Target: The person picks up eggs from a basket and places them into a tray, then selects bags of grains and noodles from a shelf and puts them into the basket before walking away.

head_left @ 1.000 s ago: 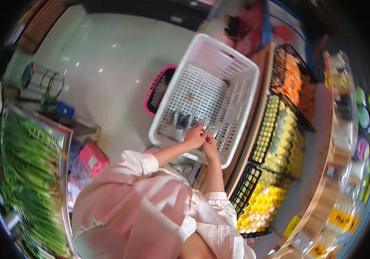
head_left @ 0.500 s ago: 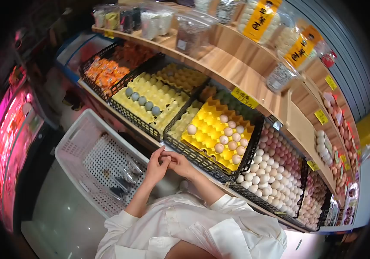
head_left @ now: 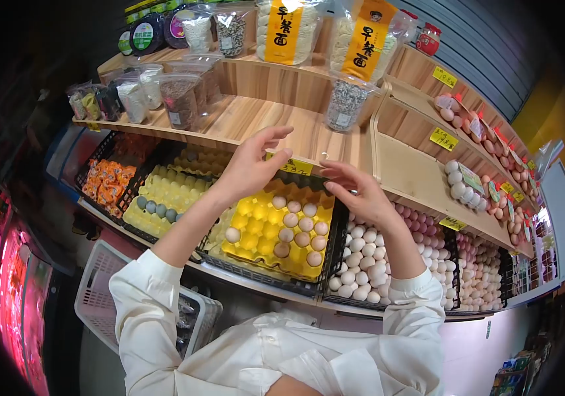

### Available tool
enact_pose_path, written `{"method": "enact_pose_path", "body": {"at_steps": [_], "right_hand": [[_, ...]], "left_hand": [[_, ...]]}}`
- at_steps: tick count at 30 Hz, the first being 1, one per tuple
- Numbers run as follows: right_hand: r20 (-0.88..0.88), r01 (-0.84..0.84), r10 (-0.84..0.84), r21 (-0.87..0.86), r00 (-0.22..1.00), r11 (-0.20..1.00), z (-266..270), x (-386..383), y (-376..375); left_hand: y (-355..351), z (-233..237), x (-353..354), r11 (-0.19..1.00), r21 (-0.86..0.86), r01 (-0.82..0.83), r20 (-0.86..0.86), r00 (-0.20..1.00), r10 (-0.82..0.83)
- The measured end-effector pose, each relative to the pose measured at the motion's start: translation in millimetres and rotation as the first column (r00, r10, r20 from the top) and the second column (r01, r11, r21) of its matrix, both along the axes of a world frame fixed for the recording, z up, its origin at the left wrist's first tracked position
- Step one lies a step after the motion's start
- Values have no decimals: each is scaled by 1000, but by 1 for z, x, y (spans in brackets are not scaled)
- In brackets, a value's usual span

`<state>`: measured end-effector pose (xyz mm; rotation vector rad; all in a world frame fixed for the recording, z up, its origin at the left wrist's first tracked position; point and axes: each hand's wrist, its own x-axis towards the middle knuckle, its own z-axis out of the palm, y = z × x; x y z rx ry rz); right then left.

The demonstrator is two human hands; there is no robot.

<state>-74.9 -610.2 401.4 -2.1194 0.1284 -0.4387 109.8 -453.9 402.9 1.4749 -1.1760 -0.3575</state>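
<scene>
Both my hands are raised in front of the wooden shelf, apart from each other and holding nothing. My left hand [head_left: 256, 165], fingers bent and apart, is over the back of the yellow egg tray [head_left: 246, 228] and covers part of a yellow price tag [head_left: 295, 165]. To the right, my right hand [head_left: 363, 195] is also open with curved fingers, near the shelf's front edge and above the white eggs [head_left: 361, 261]. Several pale brown eggs [head_left: 305, 224] sit in the yellow tray. On the shelf behind my hands stands a clear pouch of speckled grain [head_left: 346, 104].
Bags of noodles with orange labels [head_left: 285, 33] stand on the upper shelf. A brown-filled pouch [head_left: 180, 102] is at the left of the lower wooden shelf [head_left: 256, 115]. Blue-green eggs [head_left: 160, 210] lie further left. A white plastic basket [head_left: 101, 284] is on the floor.
My hands were together low by the basket; they have parted and risen toward the shelf. The view has turned, so the shelf fills more of it.
</scene>
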Motion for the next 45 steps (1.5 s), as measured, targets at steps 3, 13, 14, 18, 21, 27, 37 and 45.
{"method": "enact_pose_path", "body": {"at_steps": [3,13,14,18,21,27,37,45], "right_hand": [[42,112,-112,-10,993,994,4,3,-54],[340,436,-351,-217,872,873,30,34,-189],[385,481,-373,-237,844,844,32,41,-195],[380,518,-410,-247,829,819,35,72,-214],[409,525,-388,-305,826,795,28,94,-230],[358,526,-415,-312,837,791,15,112,-237],[555,283,-97,-260,826,923,56,91,-140],[433,-84,234,-338,870,937,60,70,24]], "left_hand": [[-45,22,9,998,50,41,-34,999,-40],[-184,38,46,976,55,-213,217,956,197],[-196,37,48,959,18,-283,318,911,263],[-237,34,61,923,-175,-342,514,768,382],[-252,38,63,921,-106,-374,574,734,364],[-251,26,67,894,-239,-379,709,561,427],[-131,57,51,862,-409,-299,609,614,502],[83,63,15,924,-301,-237,685,621,382]]}}
